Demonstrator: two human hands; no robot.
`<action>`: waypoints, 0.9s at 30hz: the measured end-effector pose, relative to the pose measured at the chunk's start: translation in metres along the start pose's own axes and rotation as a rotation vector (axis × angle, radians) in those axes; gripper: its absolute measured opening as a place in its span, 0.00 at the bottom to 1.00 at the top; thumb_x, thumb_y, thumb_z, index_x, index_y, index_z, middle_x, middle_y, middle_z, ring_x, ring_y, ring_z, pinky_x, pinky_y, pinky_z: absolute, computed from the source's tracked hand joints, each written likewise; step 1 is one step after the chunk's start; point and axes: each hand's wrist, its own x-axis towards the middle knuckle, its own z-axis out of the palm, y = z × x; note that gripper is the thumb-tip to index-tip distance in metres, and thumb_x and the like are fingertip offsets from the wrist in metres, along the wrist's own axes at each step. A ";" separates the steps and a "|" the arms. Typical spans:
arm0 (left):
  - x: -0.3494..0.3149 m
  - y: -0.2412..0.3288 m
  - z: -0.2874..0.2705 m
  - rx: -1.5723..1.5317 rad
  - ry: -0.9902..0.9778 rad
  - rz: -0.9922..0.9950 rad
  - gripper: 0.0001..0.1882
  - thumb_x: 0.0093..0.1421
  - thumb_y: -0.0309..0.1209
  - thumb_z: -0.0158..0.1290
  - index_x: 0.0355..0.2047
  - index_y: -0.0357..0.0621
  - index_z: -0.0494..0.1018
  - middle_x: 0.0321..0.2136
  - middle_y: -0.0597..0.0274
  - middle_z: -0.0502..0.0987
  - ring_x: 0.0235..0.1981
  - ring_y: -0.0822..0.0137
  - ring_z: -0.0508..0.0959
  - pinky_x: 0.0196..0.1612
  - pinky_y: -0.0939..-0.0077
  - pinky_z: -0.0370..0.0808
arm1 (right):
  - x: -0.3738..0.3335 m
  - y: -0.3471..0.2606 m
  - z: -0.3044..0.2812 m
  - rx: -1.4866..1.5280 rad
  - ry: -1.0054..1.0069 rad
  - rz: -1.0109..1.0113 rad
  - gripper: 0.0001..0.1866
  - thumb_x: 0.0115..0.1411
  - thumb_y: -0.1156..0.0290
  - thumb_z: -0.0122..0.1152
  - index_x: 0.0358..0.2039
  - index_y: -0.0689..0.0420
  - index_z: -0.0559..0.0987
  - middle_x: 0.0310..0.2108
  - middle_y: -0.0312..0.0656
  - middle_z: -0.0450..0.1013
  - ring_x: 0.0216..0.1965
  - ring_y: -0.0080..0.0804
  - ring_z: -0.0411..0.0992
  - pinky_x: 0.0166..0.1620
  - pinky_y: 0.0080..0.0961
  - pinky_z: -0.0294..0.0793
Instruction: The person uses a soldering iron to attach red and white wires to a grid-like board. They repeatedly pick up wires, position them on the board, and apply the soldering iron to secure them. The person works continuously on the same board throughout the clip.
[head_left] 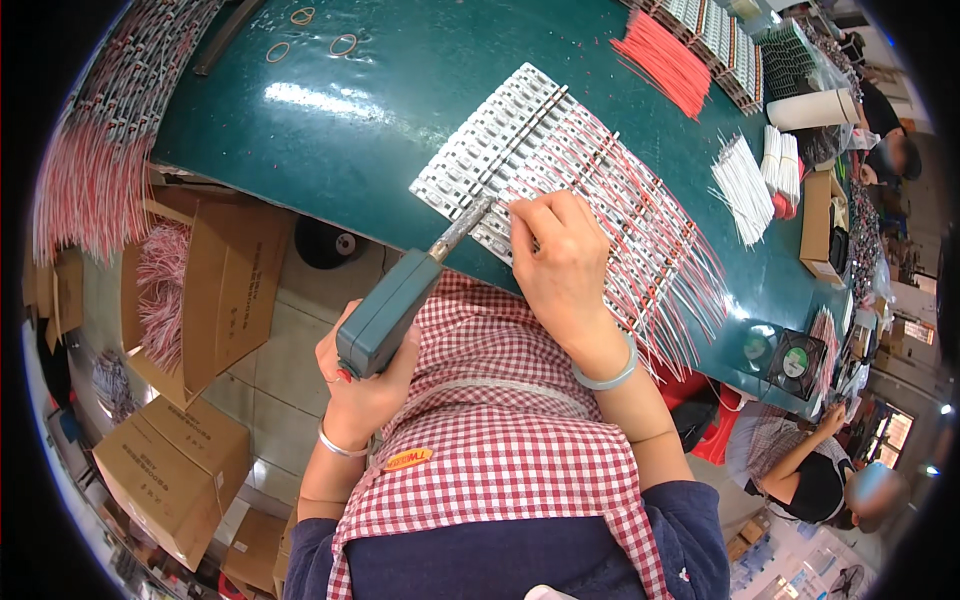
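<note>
My left hand (372, 385) grips a green, boxy soldering gun (385, 305) with a red button at its back end. Its metal barrel points up and right, with the tip over a panel of white modules (490, 140) laid in rows on the green table. My right hand (562, 250) is closed in a pinch beside that tip, low over the panel; whatever thin piece lies between thumb and forefinger is too small to make out. Red and white wires (650, 200) run from the panel's rows toward the right, partly behind my right hand.
On the green table (400, 50) lie rubber bands (343, 44), a red wire bundle (662, 62) and white wires (742, 190). A small black fan (795, 365) stands at the right edge. Wired modules (120, 90) hang at left above cardboard boxes (180, 470). Co-workers sit at right.
</note>
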 end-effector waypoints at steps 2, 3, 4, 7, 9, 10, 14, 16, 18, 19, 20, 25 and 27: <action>0.000 0.000 -0.002 0.047 -0.007 0.036 0.09 0.50 0.18 0.60 0.34 0.32 0.76 0.29 0.59 0.78 0.26 0.73 0.77 0.29 0.81 0.72 | 0.001 -0.001 0.000 0.005 0.004 0.002 0.04 0.49 0.82 0.63 0.27 0.61 0.78 0.25 0.43 0.68 0.28 0.40 0.69 0.31 0.33 0.70; 0.000 0.000 -0.002 0.071 -0.011 0.054 0.09 0.50 0.18 0.60 0.34 0.32 0.76 0.29 0.59 0.78 0.26 0.73 0.77 0.29 0.81 0.72 | 0.001 -0.001 -0.001 0.000 -0.004 0.014 0.05 0.49 0.82 0.64 0.27 0.61 0.78 0.26 0.43 0.70 0.28 0.40 0.70 0.31 0.33 0.71; 0.000 0.001 -0.002 0.062 0.000 0.039 0.09 0.50 0.19 0.60 0.34 0.32 0.77 0.29 0.59 0.78 0.26 0.72 0.77 0.29 0.81 0.73 | 0.001 -0.002 -0.001 -0.005 -0.011 0.026 0.05 0.48 0.82 0.64 0.27 0.60 0.79 0.26 0.42 0.71 0.29 0.39 0.71 0.31 0.33 0.71; -0.002 0.002 -0.003 0.055 0.029 0.002 0.09 0.51 0.21 0.61 0.34 0.33 0.77 0.28 0.58 0.79 0.25 0.70 0.78 0.29 0.80 0.74 | 0.002 -0.002 -0.002 -0.014 -0.019 0.041 0.06 0.48 0.82 0.65 0.28 0.60 0.80 0.26 0.42 0.73 0.29 0.39 0.73 0.31 0.33 0.72; -0.005 -0.002 -0.005 0.071 0.040 -0.011 0.10 0.51 0.23 0.62 0.34 0.33 0.78 0.28 0.57 0.80 0.25 0.69 0.80 0.30 0.79 0.75 | 0.002 -0.002 -0.003 -0.018 -0.011 0.036 0.04 0.48 0.82 0.64 0.26 0.60 0.79 0.25 0.42 0.71 0.28 0.40 0.72 0.31 0.33 0.71; -0.005 -0.003 -0.005 0.081 0.046 0.006 0.10 0.51 0.23 0.62 0.34 0.33 0.78 0.28 0.56 0.80 0.26 0.69 0.80 0.30 0.78 0.75 | 0.001 -0.001 -0.002 -0.021 -0.004 0.030 0.04 0.49 0.81 0.63 0.25 0.60 0.77 0.25 0.42 0.69 0.28 0.40 0.70 0.31 0.34 0.71; -0.007 -0.004 -0.003 0.078 0.081 -0.005 0.11 0.51 0.24 0.63 0.35 0.33 0.79 0.28 0.55 0.82 0.27 0.67 0.81 0.32 0.78 0.76 | 0.003 -0.002 -0.002 -0.036 0.002 0.027 0.04 0.50 0.81 0.62 0.22 0.60 0.75 0.24 0.42 0.67 0.28 0.40 0.69 0.30 0.34 0.71; -0.009 -0.005 -0.003 0.046 0.092 -0.064 0.11 0.51 0.23 0.63 0.36 0.32 0.79 0.29 0.55 0.82 0.28 0.68 0.81 0.33 0.78 0.76 | 0.003 -0.002 -0.004 -0.016 -0.028 0.020 0.04 0.50 0.81 0.62 0.22 0.60 0.76 0.24 0.42 0.68 0.28 0.40 0.70 0.31 0.34 0.72; -0.009 -0.006 -0.003 -0.004 0.094 -0.128 0.12 0.51 0.23 0.63 0.37 0.32 0.79 0.30 0.56 0.82 0.29 0.69 0.81 0.33 0.78 0.76 | 0.006 0.000 -0.009 0.052 -0.053 0.021 0.02 0.51 0.81 0.62 0.25 0.60 0.78 0.26 0.44 0.69 0.30 0.41 0.71 0.33 0.34 0.72; -0.009 -0.007 -0.003 -0.006 0.089 -0.129 0.12 0.51 0.22 0.63 0.37 0.32 0.79 0.30 0.56 0.82 0.29 0.69 0.81 0.33 0.78 0.76 | 0.008 0.003 -0.014 0.081 -0.060 0.044 0.02 0.51 0.80 0.62 0.26 0.61 0.78 0.26 0.44 0.70 0.31 0.41 0.71 0.33 0.35 0.72; -0.009 -0.007 -0.003 -0.008 0.085 -0.131 0.12 0.51 0.22 0.63 0.37 0.31 0.79 0.31 0.56 0.82 0.29 0.70 0.81 0.34 0.78 0.76 | 0.010 0.008 -0.023 0.110 -0.068 0.066 0.01 0.52 0.80 0.62 0.27 0.61 0.79 0.27 0.45 0.71 0.32 0.42 0.72 0.34 0.35 0.72; -0.007 -0.008 -0.002 -0.013 0.082 -0.154 0.13 0.51 0.22 0.63 0.38 0.31 0.79 0.31 0.56 0.82 0.30 0.70 0.81 0.35 0.78 0.76 | 0.028 0.043 -0.048 0.042 -0.086 0.174 0.03 0.52 0.80 0.62 0.29 0.61 0.80 0.28 0.46 0.72 0.35 0.44 0.72 0.37 0.37 0.72; -0.007 -0.010 -0.001 -0.033 0.086 -0.165 0.13 0.51 0.22 0.63 0.38 0.31 0.79 0.32 0.56 0.82 0.30 0.70 0.81 0.35 0.78 0.76 | 0.041 0.052 -0.043 0.021 -0.102 0.132 0.02 0.53 0.78 0.62 0.29 0.61 0.80 0.29 0.45 0.72 0.35 0.44 0.72 0.39 0.38 0.72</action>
